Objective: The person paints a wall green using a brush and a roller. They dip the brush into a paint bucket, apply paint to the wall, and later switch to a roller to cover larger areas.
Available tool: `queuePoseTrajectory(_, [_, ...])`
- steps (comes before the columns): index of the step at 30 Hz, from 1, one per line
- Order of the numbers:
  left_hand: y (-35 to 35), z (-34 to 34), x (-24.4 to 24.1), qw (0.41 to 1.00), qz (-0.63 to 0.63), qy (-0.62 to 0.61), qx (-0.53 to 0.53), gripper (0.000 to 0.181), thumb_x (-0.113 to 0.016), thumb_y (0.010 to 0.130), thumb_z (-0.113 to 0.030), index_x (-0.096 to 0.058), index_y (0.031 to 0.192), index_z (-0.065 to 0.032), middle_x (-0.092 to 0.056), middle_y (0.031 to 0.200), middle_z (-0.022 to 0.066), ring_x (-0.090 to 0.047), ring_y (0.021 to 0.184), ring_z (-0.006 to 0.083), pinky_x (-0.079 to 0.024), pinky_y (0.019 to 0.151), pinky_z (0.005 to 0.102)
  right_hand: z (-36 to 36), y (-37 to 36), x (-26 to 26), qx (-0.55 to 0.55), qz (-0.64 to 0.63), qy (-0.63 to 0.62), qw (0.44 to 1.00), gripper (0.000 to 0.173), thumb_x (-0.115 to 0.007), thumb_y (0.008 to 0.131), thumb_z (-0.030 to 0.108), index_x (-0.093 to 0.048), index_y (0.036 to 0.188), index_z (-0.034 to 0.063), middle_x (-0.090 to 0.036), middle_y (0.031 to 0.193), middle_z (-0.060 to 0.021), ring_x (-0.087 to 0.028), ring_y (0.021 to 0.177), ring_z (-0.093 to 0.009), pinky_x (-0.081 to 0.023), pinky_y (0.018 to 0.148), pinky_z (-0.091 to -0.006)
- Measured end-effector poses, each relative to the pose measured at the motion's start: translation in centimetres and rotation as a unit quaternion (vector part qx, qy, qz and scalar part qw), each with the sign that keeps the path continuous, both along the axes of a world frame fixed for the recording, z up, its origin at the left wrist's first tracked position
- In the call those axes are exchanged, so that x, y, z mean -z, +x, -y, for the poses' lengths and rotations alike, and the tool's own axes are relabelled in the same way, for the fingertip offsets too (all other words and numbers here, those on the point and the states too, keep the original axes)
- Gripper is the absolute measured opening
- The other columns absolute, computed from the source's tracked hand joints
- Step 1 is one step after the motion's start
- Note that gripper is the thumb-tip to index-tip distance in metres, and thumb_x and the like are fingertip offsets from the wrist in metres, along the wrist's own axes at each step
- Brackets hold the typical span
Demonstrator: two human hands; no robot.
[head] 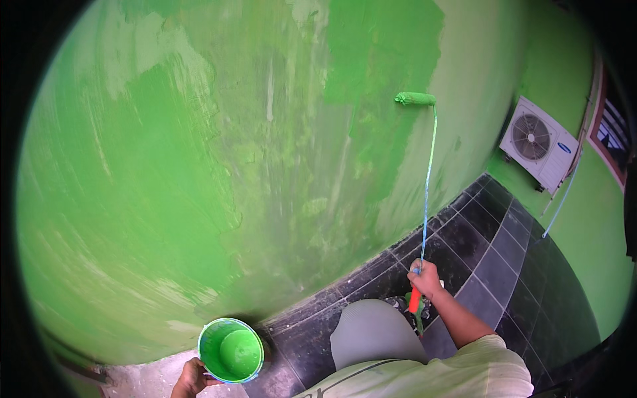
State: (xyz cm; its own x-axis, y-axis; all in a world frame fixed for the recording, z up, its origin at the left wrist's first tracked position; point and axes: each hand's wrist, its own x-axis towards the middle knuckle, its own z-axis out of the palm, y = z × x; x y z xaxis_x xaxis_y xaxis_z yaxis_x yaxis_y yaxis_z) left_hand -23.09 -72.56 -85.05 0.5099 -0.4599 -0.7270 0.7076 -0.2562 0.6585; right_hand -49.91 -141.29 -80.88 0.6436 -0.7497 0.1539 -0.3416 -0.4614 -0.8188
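Observation:
My right hand (pixel 425 278) is closed around the handle of a paint roller (pixel 416 98), whose red grip end shows below the fist. The long wire frame runs up from the hand, and the green-coated roller sleeve lies against the wall (pixel 283 149), beside a patch of brighter green. At the lower left, my left hand (pixel 193 378) grips the rim of a paint bucket (pixel 231 350). Green paint sits in the bucket and streaks its inner wall. The wall surface is patchy, with bright green, pale green and greyish areas.
Dark floor tiles (pixel 465 239) run along the wall's base. An air conditioner outdoor unit (pixel 540 142) is at the right by another green wall, near a pale blue pipe (pixel 562 199) and a window frame (pixel 608 129). Pale, paint-spotted floor (pixel 144 380) shows at the lower left.

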Motion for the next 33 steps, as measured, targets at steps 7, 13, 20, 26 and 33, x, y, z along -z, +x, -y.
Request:
queuePoseTrajectory(7, [0.3, 0.5, -0.7, 1.0, -0.009, 0.004, 0.022, 0.065, -0.043, 0.084, -0.029, -0.048, 0.139, 0.0053, -0.053, 0.134, 0.0316, -0.06, 0.109, 0.0509, -0.056, 0.093, 0.0604, 4.7, 8.1, -16.5, 0.008, 0.079, -0.084, 0.993, 0.008, -0.064, 0.08, 0.003, -0.055, 0.08, 0.0023, -0.056, 0.068, -0.0051, -0.06, 0.053, -0.017, -0.052, 0.051, -0.0341])
queuePoseTrajectory(13, [0.2, 0.0, -0.6, 1.0, -0.002, 0.015, 0.026, 0.064, -0.042, 0.086, -0.029, -0.047, 0.139, 0.0068, -0.051, 0.136, 0.0328, -0.06, 0.11, 0.0516, -0.055, 0.094, 0.0608, 3.5, 14.2, -31.6, -0.018, 0.122, -0.107, 0.987, 0.014, -0.065, 0.078, 0.004, -0.052, 0.072, 0.0036, -0.056, 0.066, -0.0054, -0.058, 0.053, -0.018, -0.052, 0.051, -0.0354])
queuePoseTrajectory(20, [0.3, 0.2, -0.7, 0.999, -0.004, 0.013, 0.038, 0.068, -0.042, 0.085, -0.031, -0.044, 0.142, 0.0064, -0.049, 0.14, 0.0341, -0.058, 0.113, 0.053, -0.054, 0.095, 0.061, 3.2, 15.0, -36.7, -0.029, 0.1, -0.172, 0.98, 0.016, -0.066, 0.078, 0.005, -0.052, 0.07, 0.0045, -0.056, 0.067, -0.0043, -0.057, 0.054, -0.017, -0.054, 0.053, -0.0361])
queuePoseTrajectory(26, [0.4, 0.1, -0.3, 0.999, -0.01, -0.004, 0.035, 0.067, -0.042, 0.085, -0.03, -0.045, 0.142, 0.0065, -0.05, 0.138, 0.0345, -0.059, 0.113, 0.0526, -0.054, 0.095, 0.061, 2.2, 10.7, -23.1, -0.005, 0.064, -0.083, 0.995, 0.009, -0.066, 0.078, 0.003, -0.056, 0.079, 0.003, -0.058, 0.07, -0.004, -0.058, 0.062, -0.015, -0.05, 0.057, -0.0332])
queuePoseTrajectory(33, [0.5, 0.3, -0.2, 1.0, -0.005, -0.003, 0.026, 0.063, -0.041, 0.087, -0.027, -0.045, 0.14, 0.0083, -0.053, 0.133, 0.0342, -0.059, 0.112, 0.0522, -0.055, 0.095, 0.0605, -4.7, 6.6, -10.0, -0.031, 0.159, -0.021, 0.987, 0.007, -0.063, 0.081, 0.0, -0.059, 0.087, 0.0014, -0.058, 0.07, -0.002, -0.057, 0.057, -0.011, -0.047, 0.052, -0.029])
